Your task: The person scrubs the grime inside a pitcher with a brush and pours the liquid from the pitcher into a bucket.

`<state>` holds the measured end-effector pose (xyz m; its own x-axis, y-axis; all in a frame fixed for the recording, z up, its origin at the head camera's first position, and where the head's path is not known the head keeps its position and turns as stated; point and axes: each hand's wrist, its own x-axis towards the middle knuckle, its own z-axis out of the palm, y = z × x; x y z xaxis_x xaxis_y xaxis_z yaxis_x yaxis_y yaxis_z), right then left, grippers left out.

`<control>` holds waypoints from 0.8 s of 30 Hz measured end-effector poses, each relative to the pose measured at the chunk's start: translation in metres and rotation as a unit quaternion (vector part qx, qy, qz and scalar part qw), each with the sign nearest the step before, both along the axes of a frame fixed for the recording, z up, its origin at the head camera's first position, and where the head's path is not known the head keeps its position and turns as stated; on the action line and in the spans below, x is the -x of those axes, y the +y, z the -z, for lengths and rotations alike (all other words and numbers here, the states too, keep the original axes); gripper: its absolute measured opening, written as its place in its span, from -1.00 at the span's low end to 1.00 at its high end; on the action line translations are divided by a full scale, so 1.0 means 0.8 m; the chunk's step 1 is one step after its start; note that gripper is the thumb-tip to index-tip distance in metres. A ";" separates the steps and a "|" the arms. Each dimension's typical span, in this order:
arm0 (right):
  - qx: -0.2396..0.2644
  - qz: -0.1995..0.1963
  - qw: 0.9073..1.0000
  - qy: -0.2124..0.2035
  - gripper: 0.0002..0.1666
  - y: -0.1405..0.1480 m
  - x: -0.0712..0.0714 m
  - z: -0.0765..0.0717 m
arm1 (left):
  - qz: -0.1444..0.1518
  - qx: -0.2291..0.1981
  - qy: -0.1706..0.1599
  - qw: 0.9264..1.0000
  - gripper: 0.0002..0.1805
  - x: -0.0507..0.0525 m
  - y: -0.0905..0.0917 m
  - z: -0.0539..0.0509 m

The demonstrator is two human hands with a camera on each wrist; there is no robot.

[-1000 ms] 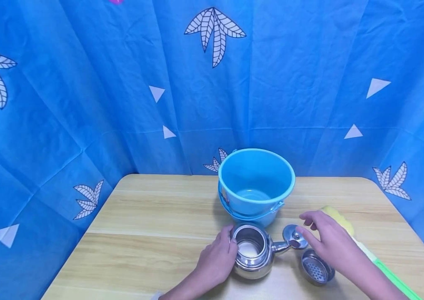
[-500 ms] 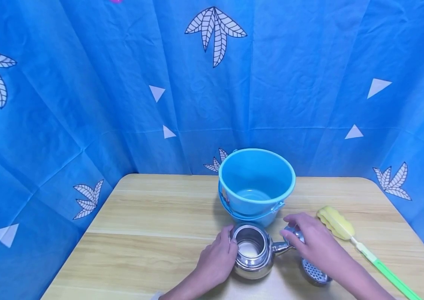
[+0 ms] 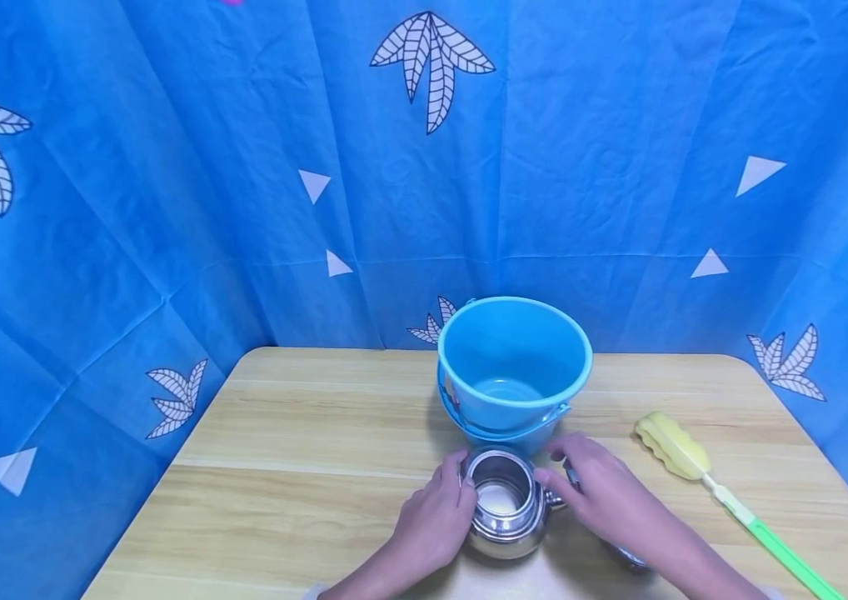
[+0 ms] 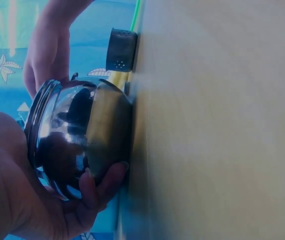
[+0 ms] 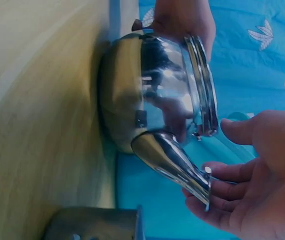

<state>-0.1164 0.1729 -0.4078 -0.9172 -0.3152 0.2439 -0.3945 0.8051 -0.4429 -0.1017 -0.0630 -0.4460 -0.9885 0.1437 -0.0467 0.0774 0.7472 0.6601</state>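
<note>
A shiny stainless steel teapot (image 3: 508,533) stands upright and uncovered on the table. My left hand (image 3: 435,512) grips it from the left, and in the left wrist view its fingers (image 4: 113,182) curl round the lower body. On the right, my right hand (image 3: 611,492) is over the spout (image 5: 170,162), fingers slightly bent around its tip and thumb apart near the rim. Whether those fingers touch the spout I cannot tell. The lid is hidden behind the right hand in the head view. A perforated steel strainer cup (image 4: 121,50) sits right of the teapot, mostly covered by my right forearm.
A light blue bucket (image 3: 514,408) stands just behind the teapot. To the right lies a sponge brush (image 3: 675,450) with a yellow head and green handle. Blue patterned cloth (image 3: 589,167) hangs around the back and sides of the wooden table (image 3: 304,433).
My right hand has moved left, from above the lid to the teapot's spout. It now covers the lid and most of the strainer cup. The left hand and teapot have stayed put.
</note>
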 end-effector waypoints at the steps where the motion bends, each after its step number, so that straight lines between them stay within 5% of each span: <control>1: 0.000 -0.002 1.000 -0.005 -0.55 -0.002 0.000 0.001 | 0.000 0.000 -0.001 1.000 -0.44 0.000 0.000 0.000; 24: -0.042 -0.031 0.996 -0.069 -0.62 -0.023 0.008 0.006 | 0.002 0.002 0.002 1.000 -0.44 0.000 0.000 0.000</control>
